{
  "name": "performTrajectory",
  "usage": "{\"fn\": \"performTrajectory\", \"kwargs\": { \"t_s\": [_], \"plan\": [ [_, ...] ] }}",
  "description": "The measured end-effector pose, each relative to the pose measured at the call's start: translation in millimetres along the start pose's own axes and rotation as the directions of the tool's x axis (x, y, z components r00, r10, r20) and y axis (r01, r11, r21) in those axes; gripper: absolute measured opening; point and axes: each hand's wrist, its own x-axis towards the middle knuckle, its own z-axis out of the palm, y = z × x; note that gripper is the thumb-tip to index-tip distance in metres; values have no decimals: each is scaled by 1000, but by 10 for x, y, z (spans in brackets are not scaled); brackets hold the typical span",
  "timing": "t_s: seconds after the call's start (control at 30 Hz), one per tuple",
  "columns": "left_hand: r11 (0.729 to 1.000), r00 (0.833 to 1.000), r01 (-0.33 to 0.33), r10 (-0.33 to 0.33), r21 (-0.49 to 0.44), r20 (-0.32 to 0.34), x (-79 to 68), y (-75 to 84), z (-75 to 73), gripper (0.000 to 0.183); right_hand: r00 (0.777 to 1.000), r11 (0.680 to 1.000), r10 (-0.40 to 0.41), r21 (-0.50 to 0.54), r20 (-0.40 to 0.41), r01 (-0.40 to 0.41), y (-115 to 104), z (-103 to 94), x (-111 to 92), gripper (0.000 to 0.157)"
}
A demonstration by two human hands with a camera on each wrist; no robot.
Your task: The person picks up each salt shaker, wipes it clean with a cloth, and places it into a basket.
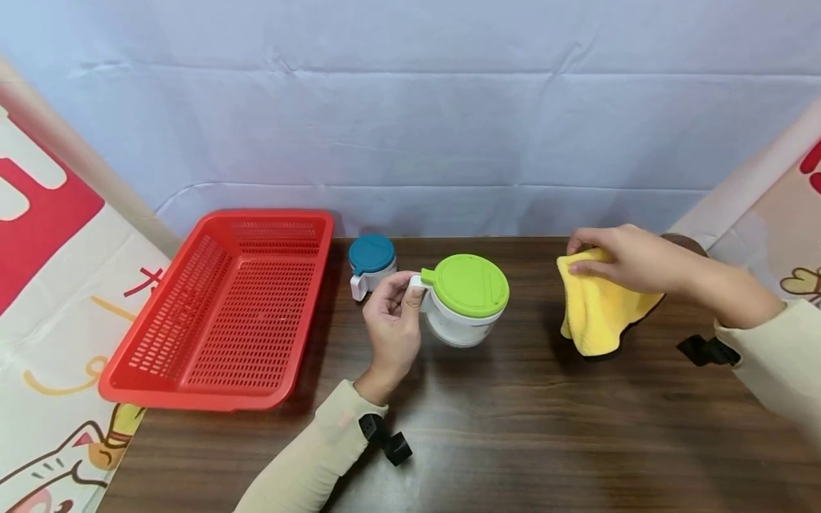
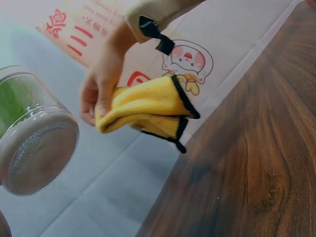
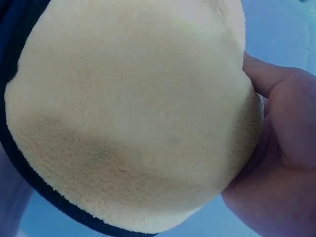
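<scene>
Green-lidded jar hangs over the brown surface, its white handle pinched in your left hand, while your right hand pinches a yellow cloth to its right, and a blue-lidded jar and red basket stand to its left.

cloth: yellow, black-edged | large lid: lime | basket: red | table: brown woodgrain

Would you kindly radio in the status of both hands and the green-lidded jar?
Left hand gripping green-lidded jar by its handle, off the table. Right hand pinching yellow cloth, apart from jar. Nothing seen between jar and cloth.
</scene>
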Motion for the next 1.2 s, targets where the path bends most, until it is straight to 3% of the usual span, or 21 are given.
{"fn": "performTrajectory", "kwargs": {
  "t_s": [0.3,0.5,0.6,0.77,0.83,1.03,1.2],
  "plan": [
    [1000,1000,3,-3,21,-25,23,9,-21,15,1000,999,20,36,3,-20,138,261,-200,12],
    [1000,999,12,-12,16,-30,27,9,-26,17,992,999,5,-31,-128,-9,234,483,-279,16],
    [1000,999,10,-9,27,-36,33,6,-35,20,970,995,-48,-97,-237,25,293,621,-305,22],
    [999,999,5,-4,48,-36,46,-1,-63,28,908,981,-121,-185,-402,49,382,786,-332,30],
    [999,999,10,-8,48,-38,44,1,-67,29,896,980,-113,-197,-430,29,415,809,-366,31],
    [998,999,19,-17,56,-50,26,19,-56,20,889,977,-63,-211,-454,-39,513,914,-512,30],
    [999,999,13,-11,44,-43,31,19,-45,17,839,956,-144,-292,-524,-18,586,1118,-673,32]
  ]
}}
